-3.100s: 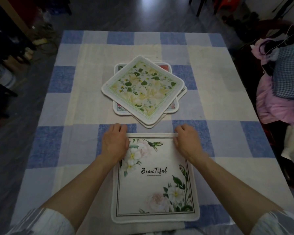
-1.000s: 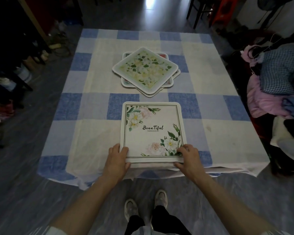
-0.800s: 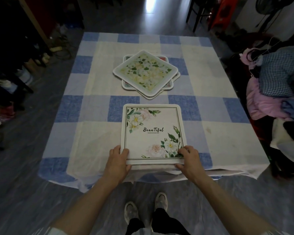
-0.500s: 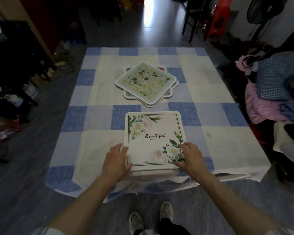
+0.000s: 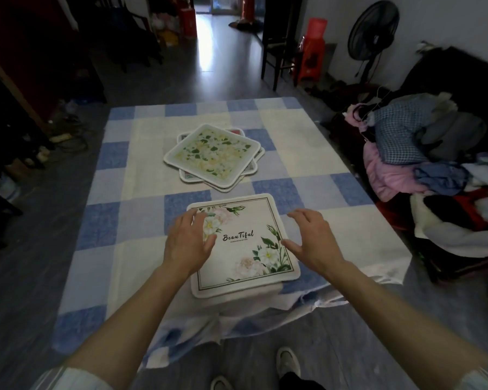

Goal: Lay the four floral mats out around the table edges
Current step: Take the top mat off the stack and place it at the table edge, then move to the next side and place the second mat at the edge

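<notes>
Along the near edge, lettered mat [image 5: 245, 250] lies roughly square, text upright, left hand [image 5: 188, 240] and right hand [image 5: 312, 237] splayed.

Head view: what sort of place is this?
Probably a lived-in home room: a blue checked tablecloth in the middle, a heap of clothes to the right, and a standing fan by the far wall.

"BeauTiful" – black script – on the near white floral mat [image 5: 245, 243].

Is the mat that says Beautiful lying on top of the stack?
No, the Beautiful mat lies alone at the near edge of the table, apart from the stack in the middle.
</notes>
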Demonstrator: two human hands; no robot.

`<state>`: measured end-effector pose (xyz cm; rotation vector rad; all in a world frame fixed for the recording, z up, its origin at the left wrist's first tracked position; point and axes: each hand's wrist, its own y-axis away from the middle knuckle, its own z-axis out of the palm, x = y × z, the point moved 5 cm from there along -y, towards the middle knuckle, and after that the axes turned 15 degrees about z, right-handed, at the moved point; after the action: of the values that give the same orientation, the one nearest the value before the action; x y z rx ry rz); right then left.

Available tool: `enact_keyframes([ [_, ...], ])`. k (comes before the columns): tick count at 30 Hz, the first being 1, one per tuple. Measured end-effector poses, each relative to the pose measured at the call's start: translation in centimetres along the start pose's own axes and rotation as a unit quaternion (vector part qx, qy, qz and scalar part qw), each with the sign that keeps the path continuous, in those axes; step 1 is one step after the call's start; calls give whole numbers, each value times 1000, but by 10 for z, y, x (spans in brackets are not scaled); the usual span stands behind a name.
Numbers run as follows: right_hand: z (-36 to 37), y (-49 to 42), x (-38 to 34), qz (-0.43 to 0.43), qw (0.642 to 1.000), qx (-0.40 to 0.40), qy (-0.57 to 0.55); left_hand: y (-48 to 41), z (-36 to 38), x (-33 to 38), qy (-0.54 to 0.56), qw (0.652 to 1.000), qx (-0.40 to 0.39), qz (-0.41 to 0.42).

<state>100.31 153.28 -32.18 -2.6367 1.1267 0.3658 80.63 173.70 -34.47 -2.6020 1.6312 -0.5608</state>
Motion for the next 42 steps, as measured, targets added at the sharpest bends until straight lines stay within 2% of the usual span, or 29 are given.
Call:
enact_keyframes([
  [10,-37,-8,61,6,997,38,-72,-22,3,79,-14,1000,17,3],
  [17,-73,-28,160,2,991,40,-128,-63,22,174,-55,998,16,-23],
  [21,-98,-40,226,-10,992,37,-118,-93,38,243,-40,998,39,-8],
  [25,-115,-51,273,-14,992,43,-114,-114,55,289,-30,999,30,1],
  [32,-119,-87,318,-10,991,24,-128,-169,77,313,-5,1000,22,1],
  [42,-132,-194,327,-68,996,15,-62,-271,112,293,35,994,99,-24],
])
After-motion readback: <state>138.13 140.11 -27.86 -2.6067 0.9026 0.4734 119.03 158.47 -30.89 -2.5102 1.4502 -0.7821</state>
